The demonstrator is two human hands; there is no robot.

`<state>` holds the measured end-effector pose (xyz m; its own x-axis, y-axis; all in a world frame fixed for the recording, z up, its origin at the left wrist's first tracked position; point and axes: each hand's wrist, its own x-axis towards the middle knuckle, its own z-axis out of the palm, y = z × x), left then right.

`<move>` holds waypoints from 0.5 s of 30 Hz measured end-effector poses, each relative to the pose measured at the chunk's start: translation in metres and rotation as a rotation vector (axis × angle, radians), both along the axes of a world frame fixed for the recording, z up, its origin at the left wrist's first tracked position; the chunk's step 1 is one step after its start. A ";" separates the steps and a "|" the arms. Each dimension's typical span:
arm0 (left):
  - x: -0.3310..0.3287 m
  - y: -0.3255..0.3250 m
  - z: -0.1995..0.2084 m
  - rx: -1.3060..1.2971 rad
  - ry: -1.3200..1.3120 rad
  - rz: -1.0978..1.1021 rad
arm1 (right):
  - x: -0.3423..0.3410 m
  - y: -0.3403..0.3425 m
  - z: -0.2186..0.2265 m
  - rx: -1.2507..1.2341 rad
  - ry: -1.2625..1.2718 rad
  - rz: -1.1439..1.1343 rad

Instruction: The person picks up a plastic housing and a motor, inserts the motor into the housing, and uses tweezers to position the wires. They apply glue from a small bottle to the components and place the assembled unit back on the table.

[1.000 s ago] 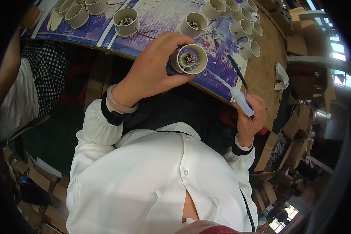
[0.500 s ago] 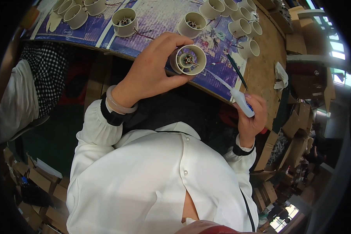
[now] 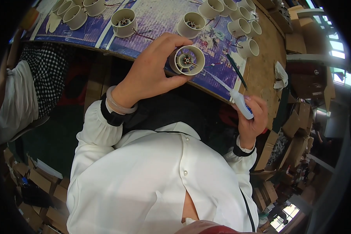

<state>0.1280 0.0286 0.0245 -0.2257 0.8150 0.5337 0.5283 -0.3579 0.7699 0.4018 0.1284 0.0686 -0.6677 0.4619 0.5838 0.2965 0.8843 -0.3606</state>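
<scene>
Cream motor cup (image 3: 187,60) between left fingers (image 3: 175,39); bottle (image 3: 241,104) between right fingers (image 3: 256,103).

A brown wooden table (image 3: 263,76), partly covered by a flat purple-and-white printed sheet (image 3: 82,35), crosses the top. Below it is a dark green floor (image 3: 46,140). Open brown cardboard boxes (image 3: 296,124) crowd the right and lower left. Daylight shows in bright white rectangular panes (image 3: 336,45) at upper right and 1 bright white gridded window (image 3: 290,210) at lower right.
</scene>
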 end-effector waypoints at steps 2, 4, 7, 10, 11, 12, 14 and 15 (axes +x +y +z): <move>0.000 0.001 0.000 0.010 0.013 0.006 | 0.000 0.000 0.000 0.005 -0.001 0.001; 0.000 0.001 0.000 0.030 0.039 0.015 | -0.001 0.000 0.000 0.016 -0.005 0.007; 0.001 -0.001 0.001 -0.024 -0.009 -0.003 | -0.001 0.000 0.000 0.020 -0.005 0.009; 0.002 -0.002 0.002 -0.050 -0.039 -0.011 | -0.001 0.000 0.000 0.016 0.001 0.012; 0.002 -0.002 0.002 -0.049 -0.045 -0.012 | -0.001 0.000 0.000 0.015 0.001 0.014; 0.002 -0.002 0.002 -0.048 -0.052 -0.014 | -0.001 0.000 0.001 0.015 0.001 0.016; 0.002 -0.002 0.002 -0.050 -0.047 -0.014 | -0.001 0.000 0.001 0.015 0.000 0.017; 0.002 -0.002 0.002 -0.053 -0.042 -0.014 | -0.001 0.000 0.001 0.018 0.003 0.022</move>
<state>0.1300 0.0264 0.0267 -0.2350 0.8450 0.4804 0.4905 -0.3236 0.8091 0.4005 0.1281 0.0695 -0.6762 0.4366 0.5934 0.2758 0.8969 -0.3457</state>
